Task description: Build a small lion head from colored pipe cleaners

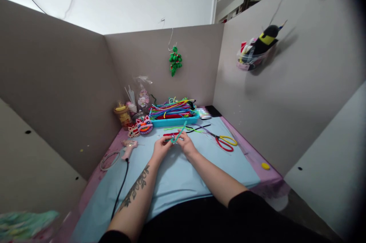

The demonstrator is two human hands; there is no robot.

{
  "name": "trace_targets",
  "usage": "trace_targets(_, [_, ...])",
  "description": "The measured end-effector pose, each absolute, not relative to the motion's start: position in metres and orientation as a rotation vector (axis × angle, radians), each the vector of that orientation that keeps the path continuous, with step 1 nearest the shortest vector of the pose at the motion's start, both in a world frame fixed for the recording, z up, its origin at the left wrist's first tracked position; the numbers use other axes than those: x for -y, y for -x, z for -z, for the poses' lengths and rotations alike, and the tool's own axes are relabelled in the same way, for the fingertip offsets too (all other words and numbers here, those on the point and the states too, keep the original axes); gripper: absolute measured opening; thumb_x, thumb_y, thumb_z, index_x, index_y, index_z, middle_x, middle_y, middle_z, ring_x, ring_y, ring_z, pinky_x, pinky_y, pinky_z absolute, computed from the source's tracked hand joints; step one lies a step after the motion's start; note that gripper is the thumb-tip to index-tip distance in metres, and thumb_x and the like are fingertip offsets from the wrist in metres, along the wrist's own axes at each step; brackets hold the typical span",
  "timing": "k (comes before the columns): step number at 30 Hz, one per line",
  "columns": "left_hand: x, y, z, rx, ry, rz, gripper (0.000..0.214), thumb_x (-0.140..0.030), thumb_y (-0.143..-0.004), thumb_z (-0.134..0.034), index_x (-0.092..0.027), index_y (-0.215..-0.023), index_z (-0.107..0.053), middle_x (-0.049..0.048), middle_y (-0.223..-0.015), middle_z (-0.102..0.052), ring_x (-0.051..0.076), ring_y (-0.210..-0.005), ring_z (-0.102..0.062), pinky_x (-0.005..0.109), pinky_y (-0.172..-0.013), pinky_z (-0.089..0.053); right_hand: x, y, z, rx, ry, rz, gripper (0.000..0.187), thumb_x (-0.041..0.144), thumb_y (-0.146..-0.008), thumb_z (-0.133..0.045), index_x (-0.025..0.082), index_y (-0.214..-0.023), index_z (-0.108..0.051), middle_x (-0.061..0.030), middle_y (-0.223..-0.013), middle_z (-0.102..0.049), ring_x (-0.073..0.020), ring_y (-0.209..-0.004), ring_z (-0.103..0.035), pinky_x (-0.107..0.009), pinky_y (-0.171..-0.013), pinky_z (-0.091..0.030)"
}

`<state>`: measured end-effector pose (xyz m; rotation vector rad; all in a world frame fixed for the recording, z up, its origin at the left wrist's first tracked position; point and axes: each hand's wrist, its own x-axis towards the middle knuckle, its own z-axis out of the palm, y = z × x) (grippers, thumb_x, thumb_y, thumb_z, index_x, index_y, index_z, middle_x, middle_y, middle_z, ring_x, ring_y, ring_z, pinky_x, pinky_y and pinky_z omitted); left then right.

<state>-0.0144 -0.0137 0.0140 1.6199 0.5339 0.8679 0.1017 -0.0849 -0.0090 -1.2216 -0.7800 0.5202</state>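
Observation:
Above the blue cloth, my left hand (161, 147) and my right hand (187, 146) are close together, fingers closed in a pinch. Between them is a teal pipe cleaner (181, 130), bent near the left fingertips, its free end slanting up past the right fingers. Something small and purple shows by the left fingertips; its shape is too small to tell. Just beyond the hands lie a red pipe cleaner (168, 134), a light green one (170, 128) and a black one (203, 127). Scissors (225, 147) with one red and one yellow handle lie to the right.
A blue tray (174, 122) piled with colourful pipe cleaners stands at the back. Left of it are animal-face crafts (144, 125) and a brown cup (122, 116). A pink glue gun (129, 149) with a black cord lies left. Partition walls (137, 56) enclose the table; a yellow lid-like disc (265, 166) lies right.

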Motion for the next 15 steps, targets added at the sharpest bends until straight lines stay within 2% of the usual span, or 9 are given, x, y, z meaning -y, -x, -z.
trace_targets(3, [0.009,0.015,-0.009,-0.569,-1.797,-0.983,0.019,-0.027,-0.07,-0.065,-0.016,-0.085,-0.071,0.0057,-0.077,-0.069,0.016,-0.065,-0.062,0.028,-0.063,-0.049,0.091,-0.099,0.005,0.851,1.285,-0.367,0.019,0.032,-0.065,-0.067,0.022,-0.081,-0.065,-0.006,-0.125,-0.044,-0.0245,-0.117,-0.043,-0.039,-0.098,-0.033])
trace_targets(5, [0.007,0.016,-0.006,-0.563,-1.92,-1.052,0.017,-0.022,-0.071,-0.062,-0.018,-0.084,-0.072,0.0059,-0.079,-0.069,0.017,-0.071,-0.062,0.028,-0.068,-0.048,0.094,-0.095,0.001,0.948,1.3,-0.242,0.023,0.028,-0.064,-0.069,0.024,-0.086,-0.065,-0.0056,-0.122,-0.045,-0.0236,-0.118,-0.041,-0.039,-0.101,-0.03])
trace_targets(10, [0.005,0.017,-0.004,-0.566,-1.975,-1.105,0.015,-0.023,-0.071,-0.062,-0.019,-0.081,-0.072,0.0058,-0.079,-0.069,0.017,-0.072,-0.061,0.027,-0.067,-0.047,0.099,-0.09,-0.005,1.062,1.313,-0.152,0.011,0.033,-0.07,-0.067,0.024,-0.075,-0.068,-0.0059,-0.118,-0.047,-0.0227,-0.117,-0.041,-0.04,-0.104,-0.027])
trace_targets(12, [0.006,0.017,-0.005,-0.587,-1.906,-1.058,0.016,-0.028,-0.071,-0.063,-0.018,-0.08,-0.072,0.0054,-0.075,-0.068,0.017,-0.068,-0.061,0.027,-0.064,-0.047,0.096,-0.091,-0.004,1.031,1.279,-0.18,0.013,0.036,-0.07,-0.067,0.023,-0.073,-0.066,-0.0058,-0.117,-0.048,-0.0221,-0.116,-0.042,-0.039,-0.104,-0.028])
trace_targets(15, [0.007,0.016,-0.008,-0.604,-1.733,-0.969,0.021,-0.035,-0.071,-0.065,-0.016,-0.079,-0.07,0.0044,-0.07,-0.067,0.016,-0.064,-0.061,0.026,-0.062,-0.048,0.087,-0.096,0.002,0.824,1.166,-0.322,0.021,0.043,-0.071,-0.064,0.022,-0.074,-0.063,-0.0055,-0.112,-0.051,-0.0208,-0.109,-0.047,-0.037,-0.095,-0.036])
